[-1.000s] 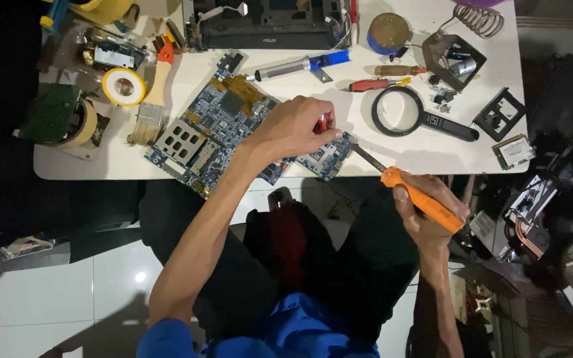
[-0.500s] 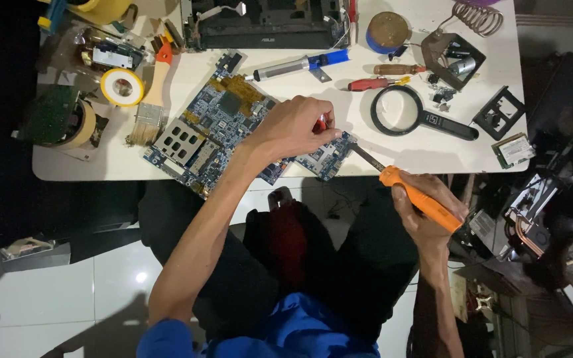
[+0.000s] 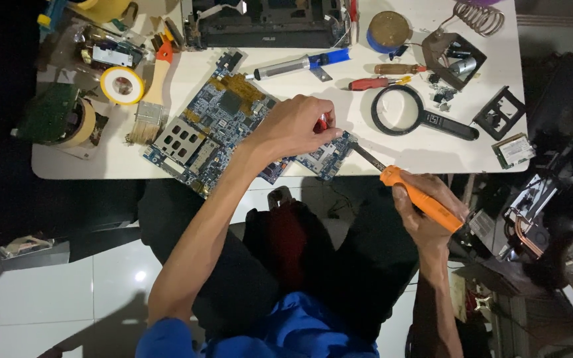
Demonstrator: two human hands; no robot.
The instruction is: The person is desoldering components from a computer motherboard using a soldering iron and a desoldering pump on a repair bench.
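Note:
A blue circuit board lies at an angle on the white table, its near corner over the front edge. My left hand rests on the board's right part, fingers closed around a small red-handled tool. My right hand is below the table edge, gripping an orange-handled soldering iron. The iron's dark tip touches the board's right corner by my left fingers.
A magnifying glass, a red screwdriver, a silver-and-blue tool, a brush, yellow tape and a wire coil stand lie on the table. A dark open laptop base sits at the back. Cluttered parts fill the right side.

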